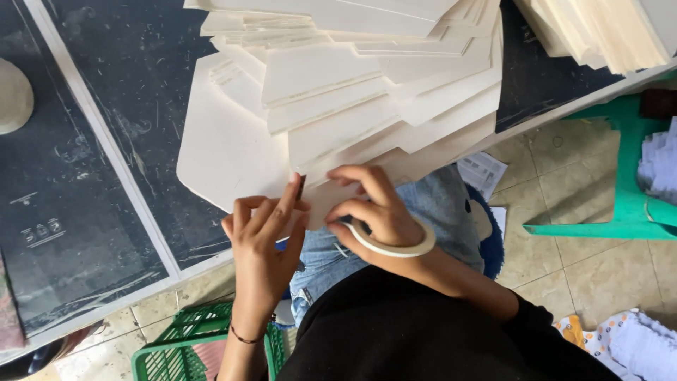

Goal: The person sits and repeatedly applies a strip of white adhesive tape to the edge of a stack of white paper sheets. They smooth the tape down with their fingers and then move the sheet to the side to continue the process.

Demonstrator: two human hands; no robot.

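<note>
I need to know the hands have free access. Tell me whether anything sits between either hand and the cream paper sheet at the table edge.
Nothing visible does. The left hand and right hand both already rest on the cream sheet at the table edge. A tape ring hangs on the right hand.

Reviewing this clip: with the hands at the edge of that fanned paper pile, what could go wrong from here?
The fanned stack of cream sheets overhangs the dark table edge, so a tug by the left hand might slide sheets off. The tape roll worn on the right hand could snag or crease a sheet.
</note>
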